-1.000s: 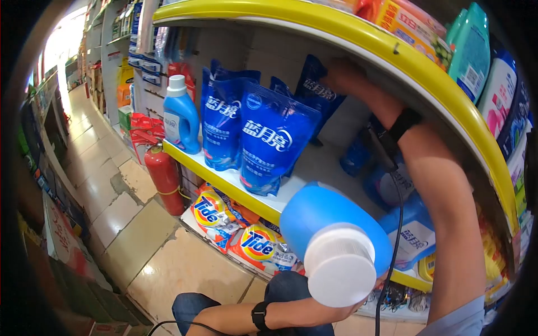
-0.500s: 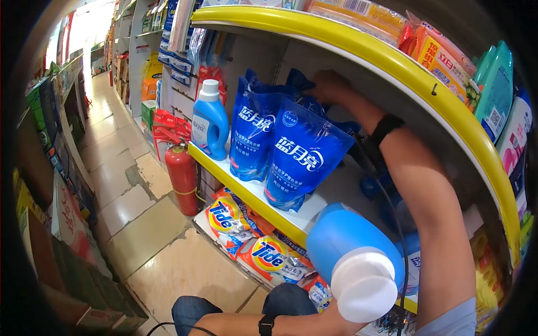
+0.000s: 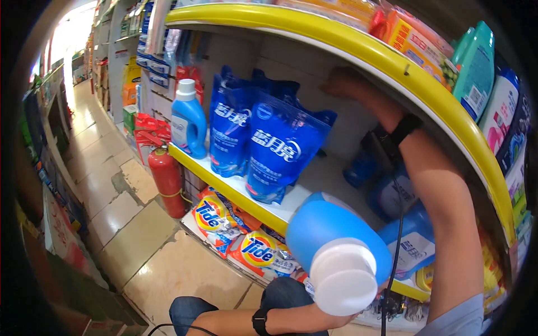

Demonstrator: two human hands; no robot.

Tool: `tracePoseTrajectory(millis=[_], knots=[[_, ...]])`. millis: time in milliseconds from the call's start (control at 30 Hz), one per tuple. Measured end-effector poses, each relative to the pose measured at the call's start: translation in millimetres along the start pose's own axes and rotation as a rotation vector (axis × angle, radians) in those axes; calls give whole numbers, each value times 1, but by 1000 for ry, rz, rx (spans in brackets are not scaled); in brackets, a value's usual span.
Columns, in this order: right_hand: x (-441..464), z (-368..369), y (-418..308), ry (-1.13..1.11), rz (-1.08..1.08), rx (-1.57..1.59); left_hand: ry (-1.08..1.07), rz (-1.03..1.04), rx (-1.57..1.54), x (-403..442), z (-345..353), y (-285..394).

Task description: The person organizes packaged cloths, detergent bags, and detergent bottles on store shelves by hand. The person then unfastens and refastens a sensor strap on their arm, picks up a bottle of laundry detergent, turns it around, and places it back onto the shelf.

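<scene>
My left hand is closed on a large blue detergent bottle with a white cap, held tilted toward me in front of the shelf; its fingers are mostly hidden. Deep in the shelf my right hand is in shadow behind the blue detergent pouches. It looks open, with nothing visible in it. A front pouch and a left pouch stand upright, with another dark blue pouch partly hidden behind them. A smaller blue bottle stands at the shelf's left end.
A yellow-edged upper shelf arches over my right arm. Blue bottles lie or stand to the right in the compartment. Tide bags sit below. A fire extinguisher stands on the floor, and a black cable hangs in front.
My right hand has come away from the rear pouch and let it go. The view has shifted, so the shelf and pouches appear further left, and more of the bottles on the right shows.
</scene>
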State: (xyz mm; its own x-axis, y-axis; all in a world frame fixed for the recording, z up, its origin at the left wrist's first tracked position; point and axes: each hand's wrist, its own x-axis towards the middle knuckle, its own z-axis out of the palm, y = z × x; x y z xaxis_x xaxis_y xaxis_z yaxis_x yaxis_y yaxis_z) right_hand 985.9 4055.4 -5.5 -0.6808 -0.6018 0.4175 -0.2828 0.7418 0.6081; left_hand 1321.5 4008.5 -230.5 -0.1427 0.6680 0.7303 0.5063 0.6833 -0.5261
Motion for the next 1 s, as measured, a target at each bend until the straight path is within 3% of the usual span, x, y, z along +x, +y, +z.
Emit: tracePoseTrajectory(millis=[33,133,200,267,300,333,400,533,600,733,800,867,933,1000], knots=[[-14,-1,10,-24,16,-9,25,-101,-203,8,-9,-16],[-48,-2,37,-563,123,-272,62,-392,-843,20,-19,-24],[-62,10,57,-639,183,-310,87,-347,-890,9,2,1],[-72,16,74,-711,148,-234,57,-512,-1191,-2,29,34],[-76,18,81,-768,106,-154,91,-490,-999,-1,31,38],[-81,22,85,-769,113,-159,96,-483,-1003,1,32,43],[-88,35,89,-860,1,-309,291,-719,-1414,14,19,36],[-92,68,107,-762,131,-191,271,-623,-1174,10,23,41],[-88,93,128,-678,205,-159,107,-847,-1640,18,12,35],[-81,64,111,-578,134,-30,139,-830,-1599,16,18,43],[-76,46,93,-519,20,-87,57,-855,-1656,17,16,41],[-70,33,73,-471,69,-120,28,-911,-1667,25,7,32],[-62,27,59,-258,256,12,-4,-973,-1679,28,2,26],[-50,23,52,-251,224,3,-92,-976,-1726,29,0,25]])
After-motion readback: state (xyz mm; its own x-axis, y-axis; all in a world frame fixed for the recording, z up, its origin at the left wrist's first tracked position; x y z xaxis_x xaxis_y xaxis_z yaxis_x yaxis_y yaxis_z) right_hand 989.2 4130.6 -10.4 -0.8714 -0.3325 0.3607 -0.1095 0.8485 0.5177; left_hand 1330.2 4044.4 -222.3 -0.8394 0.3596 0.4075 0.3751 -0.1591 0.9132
